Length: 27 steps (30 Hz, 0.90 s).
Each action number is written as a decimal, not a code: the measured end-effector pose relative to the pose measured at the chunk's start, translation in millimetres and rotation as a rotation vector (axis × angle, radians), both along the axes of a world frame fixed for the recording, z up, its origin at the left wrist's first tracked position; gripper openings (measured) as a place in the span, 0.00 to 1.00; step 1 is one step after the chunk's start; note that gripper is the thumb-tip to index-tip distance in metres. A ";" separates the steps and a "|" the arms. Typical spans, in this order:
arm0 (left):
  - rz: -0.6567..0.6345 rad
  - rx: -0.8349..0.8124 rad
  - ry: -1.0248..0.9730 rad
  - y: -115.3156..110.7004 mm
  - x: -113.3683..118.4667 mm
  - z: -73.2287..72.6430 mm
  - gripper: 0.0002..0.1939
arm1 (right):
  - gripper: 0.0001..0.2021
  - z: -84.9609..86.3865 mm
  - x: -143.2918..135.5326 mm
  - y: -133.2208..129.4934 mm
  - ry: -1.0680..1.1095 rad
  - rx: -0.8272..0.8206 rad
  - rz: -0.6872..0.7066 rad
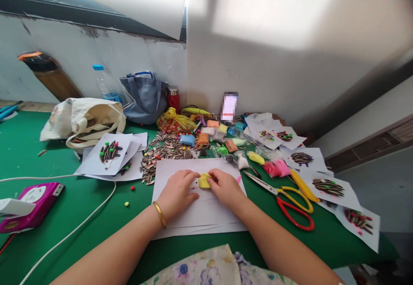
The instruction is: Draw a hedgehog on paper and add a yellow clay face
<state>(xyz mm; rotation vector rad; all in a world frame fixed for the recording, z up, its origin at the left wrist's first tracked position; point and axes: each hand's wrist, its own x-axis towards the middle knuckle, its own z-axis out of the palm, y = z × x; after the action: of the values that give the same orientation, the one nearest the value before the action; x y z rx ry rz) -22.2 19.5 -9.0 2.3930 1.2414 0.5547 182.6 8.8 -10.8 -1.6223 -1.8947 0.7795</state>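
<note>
A flat yellow piece of modelling clay [204, 181] lies on a stack of white paper [180, 216] in front of me. My right hand [225, 187] has its thumb and fingers closed at the clay's right edge. On the left half of the paper rests my left hand [180, 189], thumb and fingers apart, its fingertips close to the clay's left side. Small marks, one of them red, show on the sheet between the left fingers and the clay. A gold bangle [159, 215] circles the left wrist.
Sunflower seeds [167, 147] are heaped behind the paper, beside several clay packets [203, 139]. Scissors [284, 197] with red and yellow handles lie at the right. Seed-decorated sheets [329, 187] lie on both sides. A white cable [80, 225] crosses the green table at the left.
</note>
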 end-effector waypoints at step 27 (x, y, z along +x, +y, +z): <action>-0.180 0.255 0.298 -10.4 4.3 -2.2 0.19 | 0.16 -13.9 16.2 7.5 -0.050 0.031 0.043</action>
<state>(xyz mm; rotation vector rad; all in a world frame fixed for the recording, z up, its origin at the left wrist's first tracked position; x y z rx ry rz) -17.8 9.1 -11.2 2.8504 1.1060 0.3250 198.7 16.4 -24.7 -1.6014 -1.9727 0.7299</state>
